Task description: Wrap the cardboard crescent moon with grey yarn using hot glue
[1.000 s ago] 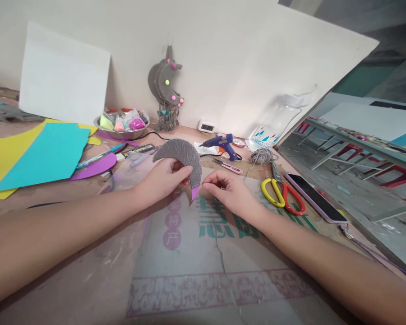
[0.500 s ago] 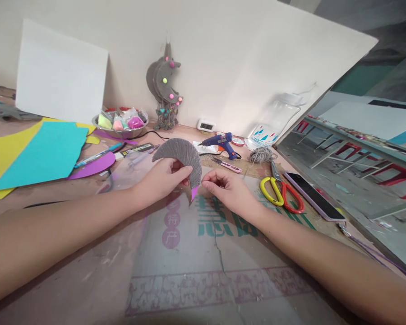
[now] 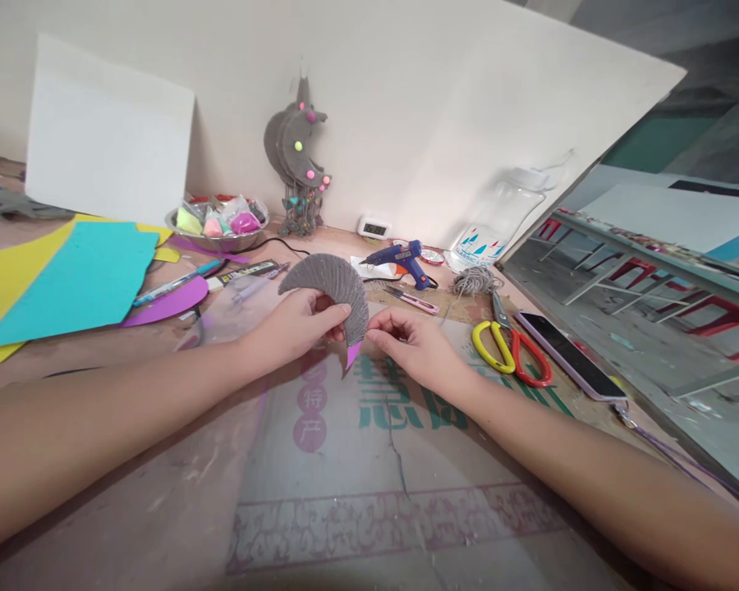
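A crescent moon shape (image 3: pixel 338 283) wound in grey yarn is held up by my left hand (image 3: pixel 311 324), thumb on its front face and fingers behind. Bare purple shows at its lower tip (image 3: pixel 353 355). Close to the right edge of that tip, my right hand (image 3: pixel 415 341) pinches grey yarn between thumb and index finger; the strand at the fingertips is very fine. From the grey yarn ball (image 3: pixel 475 281), a loose strand runs down behind my right hand.
Scissors (image 3: pixel 511 349) and a phone (image 3: pixel 570 355) lie to the right. Behind the hands are a blue glue gun (image 3: pixel 406 263), a pink craft knife (image 3: pixel 411 300) and a small clock (image 3: pixel 374 226). A bowl of clay (image 3: pixel 218 240) and coloured sheets (image 3: pixel 77 283) sit left. A decorated moon (image 3: pixel 299 148) hangs behind.
The crescent's lower tip has turned slightly, and a little less purple shows. Both hands keep almost the same place and grip.
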The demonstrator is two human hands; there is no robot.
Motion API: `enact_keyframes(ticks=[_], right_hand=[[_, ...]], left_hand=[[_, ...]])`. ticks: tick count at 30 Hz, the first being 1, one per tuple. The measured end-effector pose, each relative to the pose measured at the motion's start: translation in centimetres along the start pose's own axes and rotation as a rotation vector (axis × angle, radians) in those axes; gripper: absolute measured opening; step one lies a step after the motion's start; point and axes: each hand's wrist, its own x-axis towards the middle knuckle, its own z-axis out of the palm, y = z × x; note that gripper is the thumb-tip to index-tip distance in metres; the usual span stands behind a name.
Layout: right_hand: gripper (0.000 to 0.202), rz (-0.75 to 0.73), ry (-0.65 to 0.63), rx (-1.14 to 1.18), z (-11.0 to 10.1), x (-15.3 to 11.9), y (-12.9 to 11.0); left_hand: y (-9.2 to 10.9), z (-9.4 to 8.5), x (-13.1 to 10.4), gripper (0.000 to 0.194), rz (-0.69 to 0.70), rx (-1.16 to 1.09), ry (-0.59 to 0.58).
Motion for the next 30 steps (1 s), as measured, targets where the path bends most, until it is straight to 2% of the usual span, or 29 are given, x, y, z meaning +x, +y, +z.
enact_keyframes(ticks=[9,13,15,18,24,30], right_hand=[[0.009,-0.016,-0.009,-0.029,0.0,0.0,0.2],[0.013,-0.162,-0.005,-0.152,-0.5,0.0,0.2],[0.018,-0.217,0.036,-0.197,-0.7,0.0,0.1],[0.018,-0.194,0.094,-0.217,-0.9,0.0,0.1],[0.018,-0.219,0.087,-0.171,-0.7,0.0,0.3],[0.018,-0.161,0.039,-0.017,-0.7,0.1,0.2]], left_hand=[[0.2,-0.2,0.0,0.031,-0.005,0.008,-0.036],[0.2,-0.2,0.0,0.031,0.001,0.009,-0.039],[0.3,-0.2,0.0,0.030,-0.009,0.020,-0.022],[0.5,-0.2,0.0,0.028,-0.011,0.025,-0.003],[0.5,-0.1,0.0,0.027,-0.012,-0.001,-0.018],[-0.9,0.2,0.5,0.030,0.020,-0.082,-0.127]])
